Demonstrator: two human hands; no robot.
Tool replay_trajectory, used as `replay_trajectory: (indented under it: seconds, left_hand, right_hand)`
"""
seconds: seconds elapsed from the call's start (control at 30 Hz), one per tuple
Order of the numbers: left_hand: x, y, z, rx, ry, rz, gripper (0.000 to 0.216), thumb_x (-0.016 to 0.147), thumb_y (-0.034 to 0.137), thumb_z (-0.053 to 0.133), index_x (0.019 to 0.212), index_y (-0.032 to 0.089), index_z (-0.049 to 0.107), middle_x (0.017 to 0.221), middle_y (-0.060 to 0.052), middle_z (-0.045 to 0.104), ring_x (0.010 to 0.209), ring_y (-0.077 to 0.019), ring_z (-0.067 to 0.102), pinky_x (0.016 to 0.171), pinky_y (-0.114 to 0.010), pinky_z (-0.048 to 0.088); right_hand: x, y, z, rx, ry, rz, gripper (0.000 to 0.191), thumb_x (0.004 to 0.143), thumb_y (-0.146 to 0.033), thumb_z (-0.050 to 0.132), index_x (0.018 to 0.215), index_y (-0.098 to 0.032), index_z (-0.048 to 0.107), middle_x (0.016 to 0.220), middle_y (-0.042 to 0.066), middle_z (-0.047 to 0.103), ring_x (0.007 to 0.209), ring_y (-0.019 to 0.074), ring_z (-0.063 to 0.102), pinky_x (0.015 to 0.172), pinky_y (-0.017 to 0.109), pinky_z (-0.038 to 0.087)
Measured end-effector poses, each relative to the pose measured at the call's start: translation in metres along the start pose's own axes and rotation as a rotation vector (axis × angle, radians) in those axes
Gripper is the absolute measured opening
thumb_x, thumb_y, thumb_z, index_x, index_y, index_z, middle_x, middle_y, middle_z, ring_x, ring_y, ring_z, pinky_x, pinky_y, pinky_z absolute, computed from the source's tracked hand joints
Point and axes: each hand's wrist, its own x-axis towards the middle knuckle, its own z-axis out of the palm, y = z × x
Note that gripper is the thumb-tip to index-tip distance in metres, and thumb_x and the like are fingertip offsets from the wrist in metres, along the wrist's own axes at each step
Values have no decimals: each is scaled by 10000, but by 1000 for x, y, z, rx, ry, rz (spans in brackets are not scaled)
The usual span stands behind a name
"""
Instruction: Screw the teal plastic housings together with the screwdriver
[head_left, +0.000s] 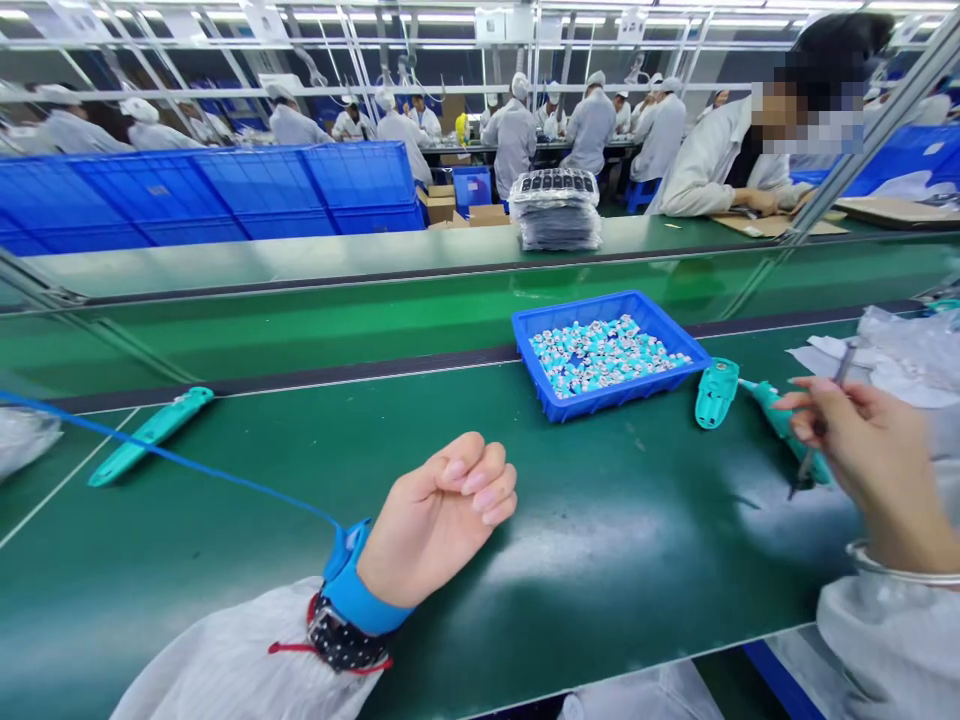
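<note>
My left hand (442,515) rests on the green bench with its fingers curled into a loose fist and nothing visible in them; a blue wrist strap (352,585) with a blue cord circles the wrist. My right hand (862,450) pinches thin dark tweezers (821,425), tip pointing down at the bench. Under that hand lies a teal plastic part (787,430), and a teal shell half (716,392) lies just left of it. A blue tray (600,400) of small white-and-teal components sits beyond.
Another teal casing (150,433) lies at the left. White bags and paper (892,355) pile at the right. A conveyor belt (375,310) runs behind, carrying a stack of black trays (556,208). Blue crates (225,195) and people in white coats fill the background.
</note>
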Motion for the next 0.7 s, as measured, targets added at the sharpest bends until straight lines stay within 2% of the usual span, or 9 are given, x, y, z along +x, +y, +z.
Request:
replay_trajectory:
  seconds: [0.03,0.1,0.2,0.3,0.4,0.47,0.53,0.7]
  left_hand:
    - [0,-1,4,4,-16,-10,274,701,6,443,533,155,287,559,23,277,496,-85,376,483,-192,370]
    - [0,-4,14,15,-57,-35,269,708,4,442,533,152,301,566,18,297,506,-87,393,492,-194,371]
    - [1,-7,31,11,-140,-49,262,711,7,449,533,147,318,577,11,336,527,-92,427,514,-205,377]
    - [2,-7,47,-12,-233,-38,255,717,22,468,542,146,330,586,10,363,542,-93,455,526,-205,376]
    - [3,-5,61,-17,-332,31,266,745,62,485,554,150,322,576,20,372,503,-76,461,528,-198,377]
    - [4,-2,69,-17,-388,98,289,754,89,508,560,152,304,563,31,369,470,-57,449,527,-186,377]
    - [6,0,75,-15,-413,154,318,744,104,540,561,153,284,555,39,361,459,-46,442,523,-175,374]
    - [9,5,73,39,-392,202,308,657,45,542,541,149,277,568,39,357,485,-46,467,551,-178,385]
  right_hand:
    - [-12,-11,18,76,-71,-14,149,683,-316,731,759,-221,644,707,51,616,492,89,474,408,279,301]
    - [-38,-30,54,151,-147,-39,212,690,-390,706,738,-196,635,627,22,584,482,82,456,429,256,316]
    - [-74,-56,99,348,-469,87,177,758,-360,641,781,-188,607,581,-9,565,444,55,412,454,221,330]
    - [-96,-83,128,498,-864,236,129,820,-311,576,804,-183,572,548,-30,536,424,33,377,462,193,326]
    - [-101,-111,144,570,-1095,195,113,813,-284,594,785,-184,548,535,-39,524,424,28,368,435,166,307]
    - [-99,-126,150,555,-1140,118,117,783,-269,633,765,-191,549,527,-46,504,430,36,388,421,162,327]
    - [-96,-134,154,520,-1128,43,133,745,-259,675,747,-196,557,533,-51,481,441,45,411,431,171,365]
    - [-94,-133,155,415,-1035,-71,204,673,-257,743,738,-204,556,615,-34,484,545,72,457,502,199,411]
